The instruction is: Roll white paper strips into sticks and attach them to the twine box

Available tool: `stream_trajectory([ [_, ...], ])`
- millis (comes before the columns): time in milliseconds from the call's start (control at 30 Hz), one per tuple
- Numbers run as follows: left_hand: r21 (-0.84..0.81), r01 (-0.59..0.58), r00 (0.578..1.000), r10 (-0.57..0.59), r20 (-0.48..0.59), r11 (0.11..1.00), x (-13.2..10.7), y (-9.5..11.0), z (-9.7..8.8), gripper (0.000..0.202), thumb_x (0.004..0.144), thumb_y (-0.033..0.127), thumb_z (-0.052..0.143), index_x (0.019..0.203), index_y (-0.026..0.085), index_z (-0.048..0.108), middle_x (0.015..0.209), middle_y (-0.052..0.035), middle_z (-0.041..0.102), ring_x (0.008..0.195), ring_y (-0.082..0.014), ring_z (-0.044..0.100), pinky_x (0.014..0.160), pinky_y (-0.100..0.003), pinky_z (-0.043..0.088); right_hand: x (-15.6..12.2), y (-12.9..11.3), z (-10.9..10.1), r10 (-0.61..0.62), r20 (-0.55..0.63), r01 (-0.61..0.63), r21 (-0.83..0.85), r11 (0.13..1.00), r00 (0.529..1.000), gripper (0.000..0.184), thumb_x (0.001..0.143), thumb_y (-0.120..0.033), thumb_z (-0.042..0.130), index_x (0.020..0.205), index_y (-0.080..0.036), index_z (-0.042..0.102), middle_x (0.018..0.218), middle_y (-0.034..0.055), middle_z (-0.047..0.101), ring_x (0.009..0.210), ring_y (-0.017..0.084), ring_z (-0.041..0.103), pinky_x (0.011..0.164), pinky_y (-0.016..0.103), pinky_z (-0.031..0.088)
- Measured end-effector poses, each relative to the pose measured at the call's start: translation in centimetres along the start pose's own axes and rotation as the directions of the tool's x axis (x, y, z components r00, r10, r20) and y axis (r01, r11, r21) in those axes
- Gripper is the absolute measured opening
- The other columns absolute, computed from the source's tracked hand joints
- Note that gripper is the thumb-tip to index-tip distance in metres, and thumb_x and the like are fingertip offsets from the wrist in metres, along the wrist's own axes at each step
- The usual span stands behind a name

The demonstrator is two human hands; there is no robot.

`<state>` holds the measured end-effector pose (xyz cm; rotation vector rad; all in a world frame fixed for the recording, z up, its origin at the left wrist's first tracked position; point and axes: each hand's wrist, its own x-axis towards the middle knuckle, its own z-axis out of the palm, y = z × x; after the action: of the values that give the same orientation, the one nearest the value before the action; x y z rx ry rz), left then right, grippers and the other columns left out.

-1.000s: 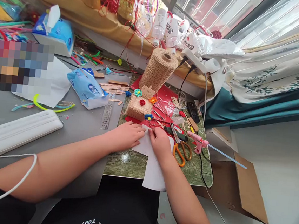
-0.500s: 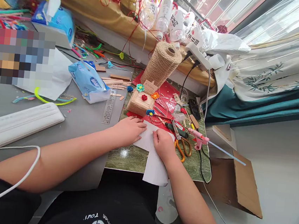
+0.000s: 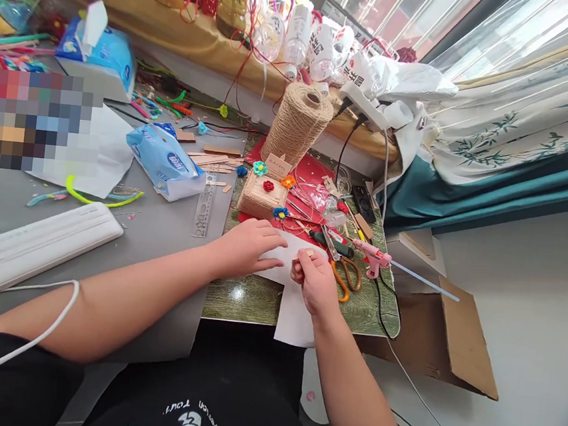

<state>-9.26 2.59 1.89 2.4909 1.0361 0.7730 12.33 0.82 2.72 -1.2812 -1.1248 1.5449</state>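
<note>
A white sheet of paper lies on the green wood-patterned mat, one end hanging past the table's front edge. Over its left part, my left hand is open with fingers stretched out, holding nothing. My right hand is closed in a pinch above the paper; a tiny piece seems to show at the fingertips, too small to name. Just beyond the hands stands a twine-wrapped box with felt-like flowers and a small card on top. Orange-handled scissors rest right beside my right hand.
A pink glue gun with a long glue stick lies at the right edge. Behind the box stands a twine spool. To the left are a ruler, a tissue pack and a white power bank-like strip. A cardboard box sits below right.
My right hand has lifted off the paper and turned, its fingertips now pinched together. My left hand's fingers have risen and spread slightly. The view has shifted a little.
</note>
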Motion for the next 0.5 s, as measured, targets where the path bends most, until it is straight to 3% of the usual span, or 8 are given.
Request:
stream_trajectory([
  [100, -0.175, -0.020, 0.999, 0.014, -0.037, 0.984, 0.1, 0.3, -0.1, 0.032, 0.094, 0.049, 0.064, 0.109, 0.021, 0.069, 0.104, -0.0059, 0.075, 0.098, -0.0213, 0.065, 0.090, -0.036, 0.047, -0.3, -0.1, 0.9, -0.006, 0.049, 0.005, 0.013, 1.000, 0.999, 0.036, 0.085, -0.052, 0.075, 0.075, -0.022, 0.057, 0.062, -0.0036, 0.046, 0.054, 0.011, 0.035, 0.053, 0.027, 0.026],
  [200, -0.247, 0.025, 0.999, -0.035, -0.037, 0.969, 0.0, 0.3, 0.1, 0.024, 0.094, 0.044, 0.066, 0.099, 0.022, 0.073, 0.094, -0.0034, 0.075, 0.089, -0.0187, 0.067, 0.082, -0.033, 0.049, -0.4, 0.0, 1.1, -0.004, 0.110, 0.009, -0.048, 0.999, 0.994, 0.038, 0.085, -0.054, 0.073, 0.074, -0.023, 0.055, 0.061, -0.0036, 0.047, 0.054, 0.011, 0.034, 0.053, 0.027, 0.026],
  [300, -0.268, 0.010, 0.999, -0.002, 0.032, 0.963, -0.1, -0.1, 0.3, 0.025, 0.092, 0.045, 0.068, 0.086, 0.022, 0.076, 0.081, -0.0024, 0.074, 0.079, -0.0172, 0.066, 0.073, -0.031, 0.048, -0.2, 0.0, 0.5, 0.028, 0.234, 0.008, -0.149, 0.989, 0.972, 0.041, 0.086, -0.058, 0.070, 0.073, -0.023, 0.055, 0.062, -0.0032, 0.050, 0.055, 0.012, 0.036, 0.055, 0.027, 0.028],
  [433, -0.287, -0.096, 0.990, 0.122, 0.075, 0.953, -0.1, -1.1, 0.8, 0.024, 0.092, 0.045, 0.069, 0.084, 0.025, 0.079, 0.075, -0.0020, 0.074, 0.076, -0.0164, 0.067, 0.072, -0.029, 0.048, 0.5, -0.6, -1.2, 0.124, 0.430, 0.015, -0.306, 0.952, 0.894, 0.042, 0.087, -0.060, 0.069, 0.072, -0.022, 0.060, 0.063, -0.0016, 0.054, 0.056, 0.013, 0.038, 0.056, 0.028, 0.029],
  [500, -0.222, -0.089, 0.993, 0.105, 0.060, 0.971, 0.0, -2.0, 0.8, 0.024, 0.094, 0.043, 0.066, 0.087, 0.024, 0.079, 0.078, -0.0027, 0.075, 0.078, -0.0173, 0.067, 0.073, -0.030, 0.048, 1.2, -0.9, -1.8, 0.050, 0.390, 0.119, -0.397, 0.910, 0.920, 0.040, 0.090, -0.056, 0.066, 0.071, -0.022, 0.062, 0.066, -0.0004, 0.055, 0.059, 0.014, 0.042, 0.058, 0.029, 0.033],
])
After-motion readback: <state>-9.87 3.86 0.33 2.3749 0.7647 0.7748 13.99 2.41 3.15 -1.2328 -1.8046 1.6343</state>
